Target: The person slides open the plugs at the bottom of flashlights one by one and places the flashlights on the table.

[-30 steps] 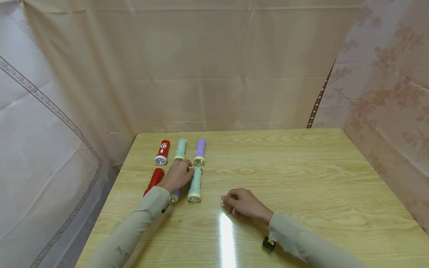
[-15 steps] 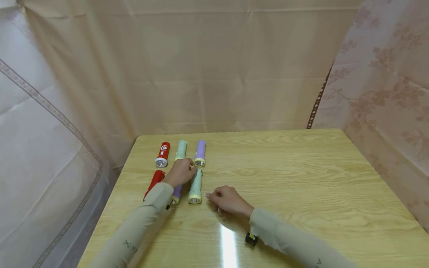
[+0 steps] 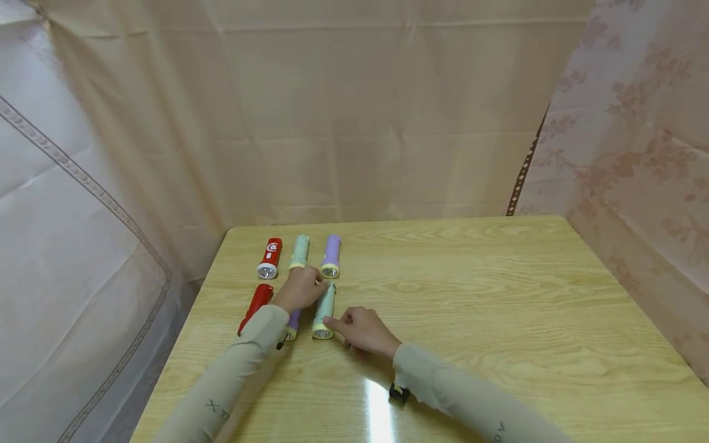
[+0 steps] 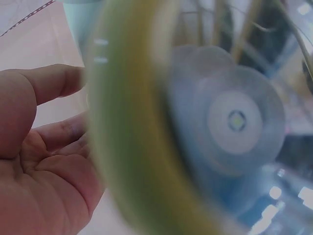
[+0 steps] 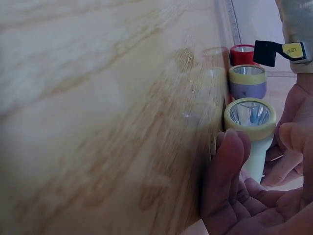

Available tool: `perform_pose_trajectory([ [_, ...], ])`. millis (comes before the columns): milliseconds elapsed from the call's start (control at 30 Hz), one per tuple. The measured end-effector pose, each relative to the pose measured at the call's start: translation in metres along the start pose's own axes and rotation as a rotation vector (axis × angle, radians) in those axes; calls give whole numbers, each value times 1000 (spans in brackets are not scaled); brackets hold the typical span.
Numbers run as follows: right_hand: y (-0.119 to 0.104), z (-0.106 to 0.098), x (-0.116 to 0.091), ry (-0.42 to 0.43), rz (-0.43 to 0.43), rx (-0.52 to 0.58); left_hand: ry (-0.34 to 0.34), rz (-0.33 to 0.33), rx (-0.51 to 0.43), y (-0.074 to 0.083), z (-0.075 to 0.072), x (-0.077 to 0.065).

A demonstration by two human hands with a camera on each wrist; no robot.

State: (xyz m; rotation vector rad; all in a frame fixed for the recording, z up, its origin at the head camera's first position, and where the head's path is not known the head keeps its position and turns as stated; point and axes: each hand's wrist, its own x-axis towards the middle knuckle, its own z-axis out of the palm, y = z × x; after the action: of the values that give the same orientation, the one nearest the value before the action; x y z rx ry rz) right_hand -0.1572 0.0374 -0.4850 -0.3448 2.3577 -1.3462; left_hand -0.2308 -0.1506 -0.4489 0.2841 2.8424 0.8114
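A mint green flashlight [image 3: 325, 306] with a pale yellow head lies on the wooden table [image 3: 454, 295], lens toward me. My left hand [image 3: 301, 288] reaches over a purple flashlight [image 3: 293, 323], thumb and index finger at the mint one's tail. In the left wrist view, the purple flashlight's yellow rim [image 4: 129, 117] and lens hide those fingertips. My right hand [image 3: 362, 330] pinches the mint flashlight near its head. The right wrist view shows bent fingers [image 5: 227, 156] beside the mint flashlight's head [image 5: 250, 117].
Left of the purple flashlight lies a red flashlight [image 3: 259, 303], partly behind my left sleeve. A row behind holds a red-and-white flashlight [image 3: 270, 255], a second mint one [image 3: 300, 250] and another purple one [image 3: 332, 253]. Beige cloth [image 3: 354, 123] hangs behind the table.
My right hand has moved left across the table to the mint flashlight's head. My left hand stays by its tail, with only a slight shift. The flashlights lie about where they were.
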Motion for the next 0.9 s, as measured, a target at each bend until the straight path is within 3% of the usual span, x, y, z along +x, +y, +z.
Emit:
perform_pose_trajectory([
  [633, -3, 5, 7, -46, 23, 99, -73, -60, -50, 2, 2, -1],
  [900, -4, 4, 4, -33, 5, 108, -64, -35, -137, -3, -1, -1],
])
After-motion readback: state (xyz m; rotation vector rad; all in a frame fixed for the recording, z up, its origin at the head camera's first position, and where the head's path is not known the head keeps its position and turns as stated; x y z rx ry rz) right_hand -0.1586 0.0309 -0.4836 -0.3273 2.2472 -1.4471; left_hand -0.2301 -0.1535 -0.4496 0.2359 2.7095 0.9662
